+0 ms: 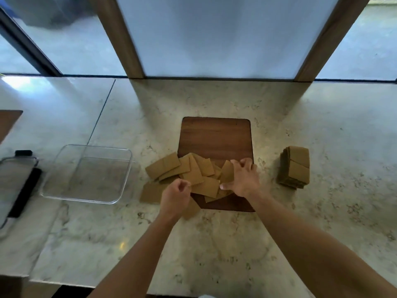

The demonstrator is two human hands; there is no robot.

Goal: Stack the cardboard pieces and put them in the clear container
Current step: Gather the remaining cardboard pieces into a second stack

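Several loose brown cardboard pieces [189, 173] lie scattered over the near left part of a dark wooden board [216, 136] and the marble counter beside it. My right hand [241, 179] rests on the pile's right side, fingers curled over a tilted piece. At the pile's near edge, my left hand [175, 195] has its fingers pinched on a piece's edge. A neat stack of cardboard pieces [295, 166] stands to the right of the board. The clear container [88, 174] sits empty to the left of the pile.
A clear lid with black clips [15, 186] lies at the far left. Another wooden board's corner [8, 121] shows at the left edge. Wooden window posts and glass run along the counter's back.
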